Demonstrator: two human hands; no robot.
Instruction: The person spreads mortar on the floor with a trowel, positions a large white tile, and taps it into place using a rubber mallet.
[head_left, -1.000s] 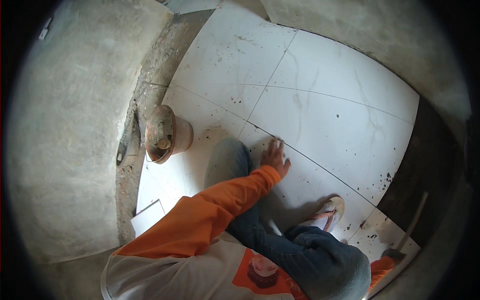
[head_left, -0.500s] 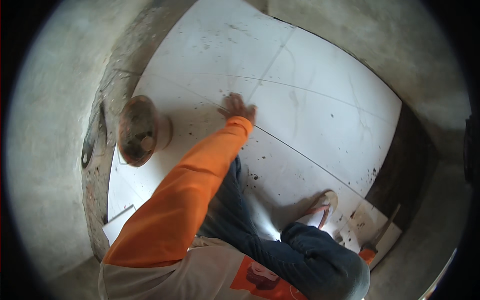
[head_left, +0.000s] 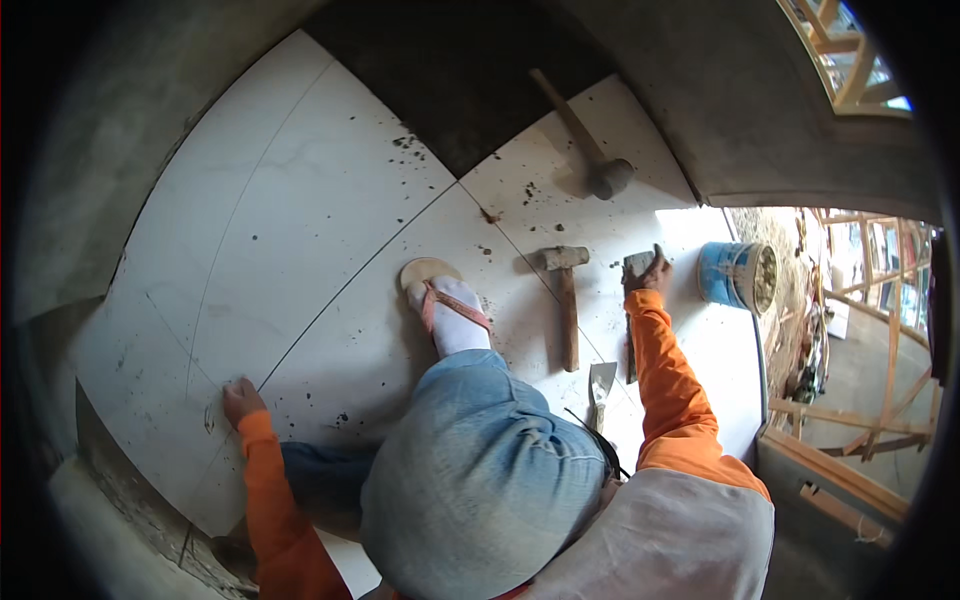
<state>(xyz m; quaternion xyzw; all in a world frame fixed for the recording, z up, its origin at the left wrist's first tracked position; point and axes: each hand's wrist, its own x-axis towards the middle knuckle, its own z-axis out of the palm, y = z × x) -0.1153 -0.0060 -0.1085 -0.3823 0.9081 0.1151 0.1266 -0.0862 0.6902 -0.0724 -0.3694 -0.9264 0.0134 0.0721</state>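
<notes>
At the lower left my left hand (head_left: 243, 400) rests on a large white floor tile (head_left: 330, 220), beside a dark joint line. Its fingers reach onto the tile, and nothing shows in them. Over to the right, my right hand (head_left: 655, 272) grips a grey, block-like tool end (head_left: 637, 263). A dark narrow length runs below it, partly hidden by my sleeve, so its kind is unclear. Just left of that hand lies a hammer (head_left: 568, 300) with a wooden handle. A putty knife (head_left: 601, 388) lies nearer to me.
A mallet (head_left: 607, 177) lies farther off, by a dark untiled patch (head_left: 430, 80). Right of my right hand stands a blue bucket (head_left: 728, 275) with a crusted rim. Crumbs of mortar (head_left: 408, 155) dot the tiles. Walls (head_left: 740, 130) close in behind; wooden framing (head_left: 890, 340) shows at right.
My view has swung to the right. The brown bucket at the left has gone out of sight, and my right hand, the hammer and the blue bucket have come in.
</notes>
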